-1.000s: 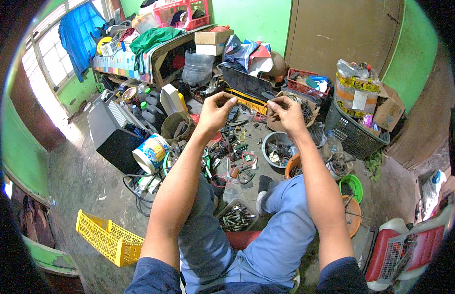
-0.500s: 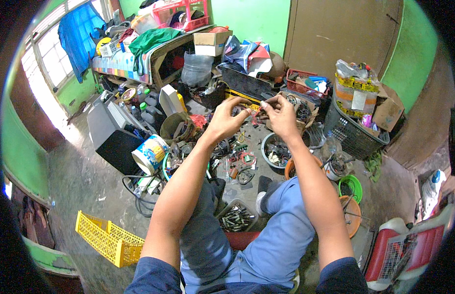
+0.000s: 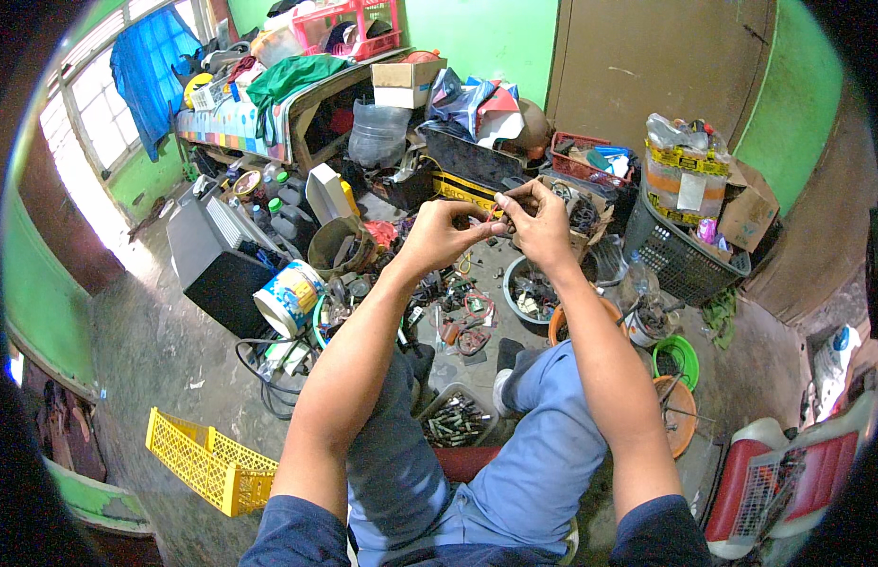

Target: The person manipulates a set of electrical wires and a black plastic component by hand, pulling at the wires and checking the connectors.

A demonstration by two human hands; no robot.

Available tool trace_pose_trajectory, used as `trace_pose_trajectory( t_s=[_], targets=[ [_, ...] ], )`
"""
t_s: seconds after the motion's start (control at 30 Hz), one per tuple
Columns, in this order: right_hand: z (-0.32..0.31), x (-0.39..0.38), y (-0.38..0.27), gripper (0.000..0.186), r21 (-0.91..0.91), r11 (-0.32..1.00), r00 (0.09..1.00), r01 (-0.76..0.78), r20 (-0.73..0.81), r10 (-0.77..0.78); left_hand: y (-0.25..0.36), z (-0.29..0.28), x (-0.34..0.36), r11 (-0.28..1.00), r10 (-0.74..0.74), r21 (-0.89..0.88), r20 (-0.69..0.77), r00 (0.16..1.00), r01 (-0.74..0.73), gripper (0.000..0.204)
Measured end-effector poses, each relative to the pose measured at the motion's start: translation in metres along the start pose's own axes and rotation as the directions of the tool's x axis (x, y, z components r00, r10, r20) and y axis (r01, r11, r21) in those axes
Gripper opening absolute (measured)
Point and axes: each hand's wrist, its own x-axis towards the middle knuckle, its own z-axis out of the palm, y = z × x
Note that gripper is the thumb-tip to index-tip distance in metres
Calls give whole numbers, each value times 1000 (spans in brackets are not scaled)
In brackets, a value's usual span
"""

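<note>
Both my arms reach out over the cluttered floor. My left hand (image 3: 447,232) is closed in a pinch, thumb pointing right. My right hand (image 3: 539,223) pinches too, its fingers curled over the thumb. Between the fingertips, which nearly meet, is something small and dark with a hint of red; what it is I cannot make out. Below the hands lie loose wires and small electronic parts (image 3: 472,331). A grey basin (image 3: 511,307) of mixed small parts stands under my right wrist. Between my legs sits a clear plastic tub (image 3: 497,421) of small metallic cylindrical pieces.
To the left are a grey computer-like case (image 3: 207,274), a white-and-blue bucket (image 3: 290,295) and a yellow plastic crate (image 3: 207,463). On the right stand an orange bucket (image 3: 683,420), a green basket (image 3: 687,357) and a dark laundry basket (image 3: 680,260). A black-and-yellow toolbox (image 3: 467,189) lies beyond my hands.
My hands have come closer together and moved slightly down, so the fingertips now nearly meet. A bit of red shows between them.
</note>
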Motion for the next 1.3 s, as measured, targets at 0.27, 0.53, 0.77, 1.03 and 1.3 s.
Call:
trace_pose_trajectory(
  t_s=[0.27,0.53,0.77,1.03,1.3],
  targets=[
    [-8,5,-3,15,12,1000,998,2,-69,-1,-3,-3,-1,1000,28,8,-93,995,-28,37],
    [-8,2,-6,13,112,990,995,-85,-40,90,2,-7,-1,990,54,134,-33,998,-49,25],
    [-7,1,-14,13,313,937,985,-157,-18,171,-2,-13,-1,980,96,179,-19,995,-92,20],
    [1,0,-33,12,566,793,957,-225,-23,288,5,-8,5,993,95,89,-283,954,-73,21],
    [-12,1,-25,19,404,901,962,-158,-144,234,-10,-21,-6,974,-48,-226,-152,987,13,20]
  ],
)
